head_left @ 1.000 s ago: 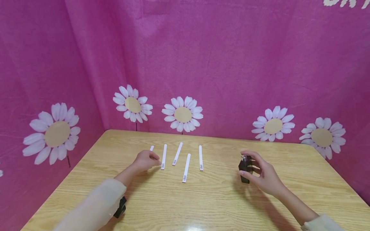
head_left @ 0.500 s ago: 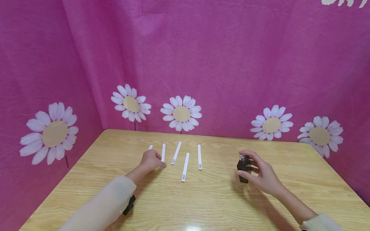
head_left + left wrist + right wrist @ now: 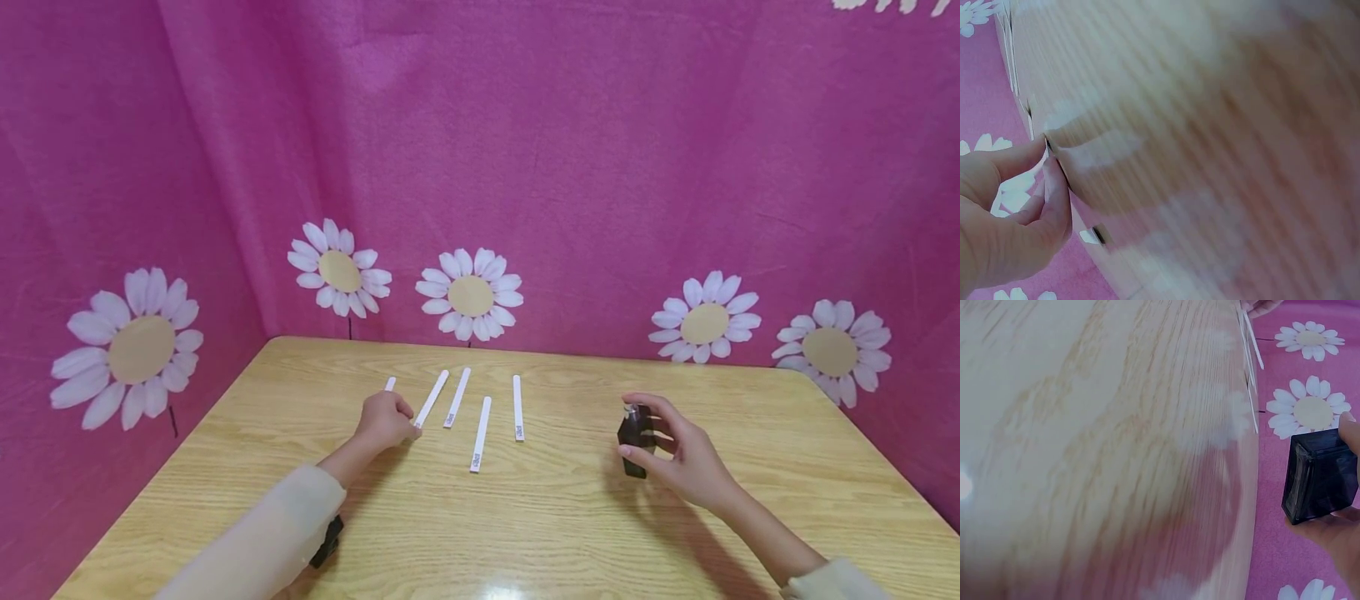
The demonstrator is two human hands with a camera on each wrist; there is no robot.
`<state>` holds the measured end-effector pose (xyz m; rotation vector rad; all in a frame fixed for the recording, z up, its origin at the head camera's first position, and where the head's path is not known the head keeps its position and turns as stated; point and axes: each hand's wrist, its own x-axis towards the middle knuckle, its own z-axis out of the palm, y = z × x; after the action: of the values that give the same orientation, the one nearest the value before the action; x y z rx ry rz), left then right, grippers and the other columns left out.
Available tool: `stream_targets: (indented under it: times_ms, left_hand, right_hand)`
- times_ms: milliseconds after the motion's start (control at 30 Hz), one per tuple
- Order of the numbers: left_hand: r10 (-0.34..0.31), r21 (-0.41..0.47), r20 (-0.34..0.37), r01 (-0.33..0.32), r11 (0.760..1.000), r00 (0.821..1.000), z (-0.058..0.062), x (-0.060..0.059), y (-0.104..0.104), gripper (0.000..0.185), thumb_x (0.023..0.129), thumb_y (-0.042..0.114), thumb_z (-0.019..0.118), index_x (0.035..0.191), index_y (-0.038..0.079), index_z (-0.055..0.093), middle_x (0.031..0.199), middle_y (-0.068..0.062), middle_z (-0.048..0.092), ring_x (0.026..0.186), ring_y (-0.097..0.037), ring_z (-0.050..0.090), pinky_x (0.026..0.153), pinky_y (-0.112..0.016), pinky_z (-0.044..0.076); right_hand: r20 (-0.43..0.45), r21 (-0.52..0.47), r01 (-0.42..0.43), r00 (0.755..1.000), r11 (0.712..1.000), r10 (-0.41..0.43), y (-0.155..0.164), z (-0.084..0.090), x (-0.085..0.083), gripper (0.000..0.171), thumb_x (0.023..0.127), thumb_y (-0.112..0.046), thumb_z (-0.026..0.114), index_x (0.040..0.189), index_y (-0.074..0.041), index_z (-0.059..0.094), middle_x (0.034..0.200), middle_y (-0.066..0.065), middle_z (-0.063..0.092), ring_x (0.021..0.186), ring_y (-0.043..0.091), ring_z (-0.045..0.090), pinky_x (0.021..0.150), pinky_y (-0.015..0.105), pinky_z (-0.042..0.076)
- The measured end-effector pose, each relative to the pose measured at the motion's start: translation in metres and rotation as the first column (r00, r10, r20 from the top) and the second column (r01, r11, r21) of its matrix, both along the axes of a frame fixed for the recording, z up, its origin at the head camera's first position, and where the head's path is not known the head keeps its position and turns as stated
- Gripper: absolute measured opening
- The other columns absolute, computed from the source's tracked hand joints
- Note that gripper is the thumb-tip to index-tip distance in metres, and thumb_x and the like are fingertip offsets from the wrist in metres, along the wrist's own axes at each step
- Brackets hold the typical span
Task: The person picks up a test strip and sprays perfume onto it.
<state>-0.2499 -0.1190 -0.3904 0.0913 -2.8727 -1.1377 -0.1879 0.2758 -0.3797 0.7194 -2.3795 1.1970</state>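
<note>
In the head view, my left hand (image 3: 386, 419) pinches the near end of a white paper test strip (image 3: 432, 397) between thumb and fingertips. The strip slants away to the right, its printed end partly covered by the fingers. At the right, my right hand (image 3: 684, 462) grips a black perfume bottle (image 3: 634, 442) upright around its sides, index finger over the silver spray top. The right wrist view shows the bottle's flat, glossy base (image 3: 1319, 478). Beside the pinched strip lies another white strip (image 3: 458, 398); a further strip (image 3: 390, 384) is mostly hidden behind the left hand.
Two more strips, one nearer the front (image 3: 481, 435) and one farther right (image 3: 518, 408), lie on the wooden table (image 3: 525, 533). A pink curtain (image 3: 585, 167) with printed daisies borders the table's back and left. A black wrist device (image 3: 327, 543) shows below the left sleeve.
My left hand reached right to the strip's near end, then drew back slightly left with it, so the strip turned from nearly straight to slanting. The right hand and bottle barely moved.
</note>
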Motion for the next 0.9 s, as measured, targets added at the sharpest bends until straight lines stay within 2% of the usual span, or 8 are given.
stream_targets:
  times_ms: [167,333,533,633,733,900]
  left_hand:
    - [0.006,0.043,0.009,-0.007,0.999,1.000,-0.0018,0.0005,-0.0001,0.022,0.064,0.000,0.081,0.079,-0.003,0.066,0.074,-0.011,0.064,0.069,-0.017,0.055,0.054,-0.019,0.044]
    - [-0.012,0.081,-0.016,0.013,0.997,1.000,-0.0043,0.0013,0.0007,0.009,0.069,-0.005,0.070,0.078,-0.004,0.067,0.067,-0.009,0.065,0.057,-0.010,0.052,0.047,-0.016,0.041]
    - [-0.010,0.089,-0.011,0.011,0.996,1.000,-0.0056,0.0034,-0.0013,0.006,0.075,0.001,0.067,0.080,-0.002,0.070,0.075,-0.011,0.066,0.057,-0.011,0.051,0.044,-0.016,0.044]
    - [-0.003,0.119,-0.003,0.003,0.993,1.000,-0.0057,0.0039,-0.0021,0.007,0.077,0.004,0.068,0.081,-0.002,0.070,0.077,-0.011,0.067,0.061,-0.012,0.053,0.046,-0.017,0.045]
    - [-0.007,0.145,-0.005,0.007,0.989,1.000,-0.0068,0.0026,-0.0035,0.008,0.079,0.006,0.067,0.083,-0.001,0.069,0.078,-0.010,0.067,0.067,-0.013,0.055,0.053,-0.017,0.046]
    - [-0.047,0.208,0.003,0.045,0.977,0.999,-0.0090,-0.0002,-0.0059,0.008,0.083,0.006,0.067,0.087,-0.001,0.068,0.081,-0.010,0.069,0.071,-0.011,0.058,0.061,-0.017,0.047]
  right_hand:
    - [-0.002,-0.005,-0.005,1.000,1.000,0.005,0.0016,-0.0006,0.0005,0.060,0.075,0.002,0.078,0.129,-0.003,0.052,0.112,-0.017,0.056,0.094,-0.005,0.059,0.081,0.009,0.055]
    - [-0.010,-0.013,-0.010,1.000,1.000,0.010,0.0029,-0.0023,0.0009,0.061,0.074,0.003,0.078,0.129,-0.004,0.052,0.113,-0.018,0.056,0.094,-0.005,0.059,0.081,0.008,0.054]
    - [-0.008,-0.008,-0.003,1.000,1.000,0.003,0.0031,-0.0031,0.0012,0.061,0.075,0.002,0.078,0.130,-0.005,0.052,0.113,-0.018,0.056,0.094,-0.005,0.058,0.081,0.008,0.055]
    - [-0.006,-0.002,0.004,1.000,1.000,-0.004,0.0026,-0.0031,0.0016,0.061,0.075,0.001,0.078,0.130,-0.005,0.052,0.113,-0.018,0.056,0.094,-0.005,0.058,0.081,0.009,0.055]
    - [-0.004,-0.001,0.009,1.000,1.000,-0.009,0.0016,-0.0030,0.0013,0.060,0.075,0.001,0.078,0.129,-0.004,0.052,0.112,-0.017,0.056,0.094,-0.005,0.058,0.080,0.009,0.055]
    - [-0.010,-0.007,-0.001,1.000,1.000,0.001,-0.0011,-0.0027,-0.0002,0.060,0.075,0.001,0.078,0.129,-0.005,0.053,0.112,-0.016,0.056,0.094,-0.004,0.058,0.080,0.010,0.056]
